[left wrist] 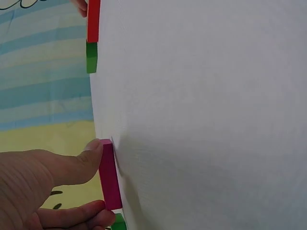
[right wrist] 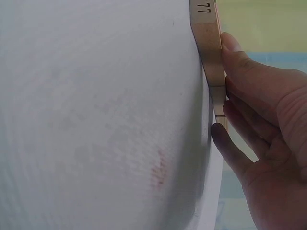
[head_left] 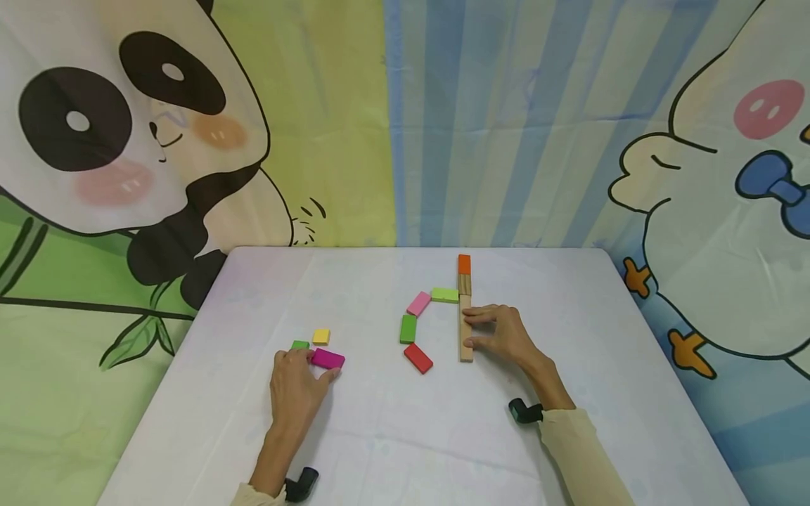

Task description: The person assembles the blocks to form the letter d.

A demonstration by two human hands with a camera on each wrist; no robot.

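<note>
My left hand pinches a magenta block by its ends, thumb at one end and fingertips at the other, as the left wrist view also shows. Partly behind those fingers is a green block, and a yellow block lies just beyond. My right hand touches the right side of a straight column of plain wooden blocks with thumb and fingertips. In the right wrist view, its fingers lie along the side of the wooden blocks, with dark marks on the nearest one.
An orange block tops the column. Left of it curve a light green block, a pink block, a green block and a red block. White cloth covers the table; a printed curtain hangs behind.
</note>
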